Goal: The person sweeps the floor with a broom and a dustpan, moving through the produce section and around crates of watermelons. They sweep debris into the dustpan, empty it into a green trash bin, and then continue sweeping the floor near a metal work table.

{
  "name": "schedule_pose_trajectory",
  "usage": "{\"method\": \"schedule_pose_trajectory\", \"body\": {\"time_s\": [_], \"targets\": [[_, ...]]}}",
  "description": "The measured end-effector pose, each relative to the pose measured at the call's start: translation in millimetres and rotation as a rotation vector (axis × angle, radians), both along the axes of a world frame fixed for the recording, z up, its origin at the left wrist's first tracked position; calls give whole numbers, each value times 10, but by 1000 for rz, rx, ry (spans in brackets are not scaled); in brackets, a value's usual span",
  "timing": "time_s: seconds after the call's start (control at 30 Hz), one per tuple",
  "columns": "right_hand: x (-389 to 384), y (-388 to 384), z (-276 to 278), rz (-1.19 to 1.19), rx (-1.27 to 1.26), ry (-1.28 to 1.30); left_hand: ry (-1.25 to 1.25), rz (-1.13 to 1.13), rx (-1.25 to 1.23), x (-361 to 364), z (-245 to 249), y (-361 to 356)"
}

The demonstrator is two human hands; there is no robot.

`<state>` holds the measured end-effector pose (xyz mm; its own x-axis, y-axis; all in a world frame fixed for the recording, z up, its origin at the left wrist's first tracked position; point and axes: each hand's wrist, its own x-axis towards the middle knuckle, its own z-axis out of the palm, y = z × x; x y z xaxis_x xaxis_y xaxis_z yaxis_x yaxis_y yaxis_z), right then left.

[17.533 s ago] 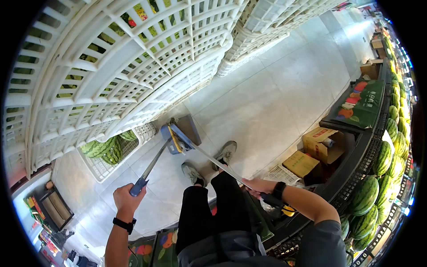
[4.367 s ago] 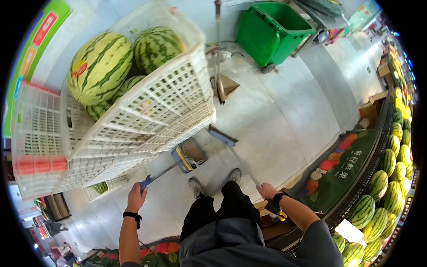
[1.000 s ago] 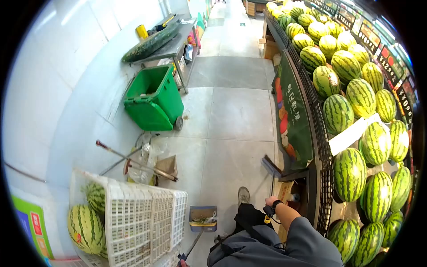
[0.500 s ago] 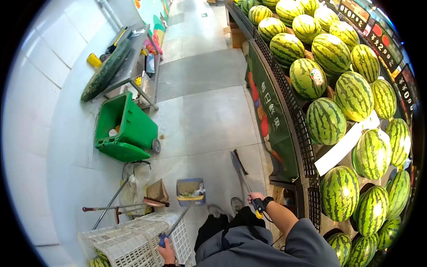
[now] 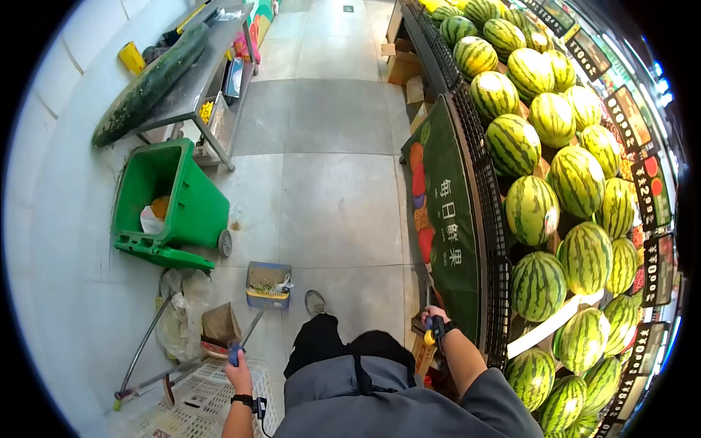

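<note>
The left hand is gripping the long-handled dustpan, fingers closed. The right hand is clutching what looks like the broom. Sweepings are lying in the dustpan on the floor, not yet emptied, and the green wheelie bin is standing just beyond.

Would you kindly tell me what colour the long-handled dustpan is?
The dustpan in the left hand is blue, seen best in the head view.

Grey tiled floor with a green wheeled bin, a white crate and cardboard boxes
</note>
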<state>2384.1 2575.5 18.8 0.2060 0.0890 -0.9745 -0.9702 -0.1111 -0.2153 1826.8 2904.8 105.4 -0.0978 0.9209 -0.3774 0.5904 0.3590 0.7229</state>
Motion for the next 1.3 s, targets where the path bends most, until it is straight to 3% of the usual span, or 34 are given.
{"method": "schedule_pose_trajectory", "body": {"time_s": [0.03, 0.1, 0.17, 0.23, 0.43, 0.5, 0.57, 0.63, 0.7, 0.73, 0.77, 0.83, 0.93, 1.0, 1.13, 1.3], "targets": [[179, 195, 16, -37, -132, -58, 0, -22, 20, 103, -39, 213], [636, 399, 39, -166, 89, 179, 13, -73, 55, 274, -77, 532], [1004, 658, 50, -269, 113, 145, 4, -118, 12, 545, 108, 867], [1381, 892, 56, -249, 114, 135, -16, -147, -17, 863, 281, 1135], [2173, 1614, -172, -271, 42, 142, 63, -111, -73, 1387, 64, 1723], [2326, 1730, -314, -172, -9, 141, 117, -83, -112, 1570, -52, 1873], [2433, 1629, -630, -304, -21, 265, 179, -91, -140, 1741, 15, 2035], [2422, 1635, -802, -235, 64, 314, 213, -104, -129, 2140, 37, 2243], [2426, 1692, -1002, -6, 125, 352, 224, -149, -105, 2483, 73, 2459], [2387, 1601, -1360, 454, 97, 128, 269, -175, -118, 2652, 146, 2581], [2288, 1950, -1141, 284, -19, 142, 311, -199, -129, 2768, 183, 2644], [2168, 2429, -984, 312, -131, 256, 261, -188, -118, 2831, 69, 2761], [2081, 2851, -758, 487, -36, 207, 259, -163, -112, 3004, 23, 2956], [2090, 3301, -221, 534, -20, 200, 239, -133, -82, 3094, 47, 3042], [2150, 3464, -29, 594, 100, 242, 260, -158, -50, 3134, 108, 3195], [2552, 3384, 596, 570, 14, 241, 318, -159, -50, 3079, 107, 3239]]}}
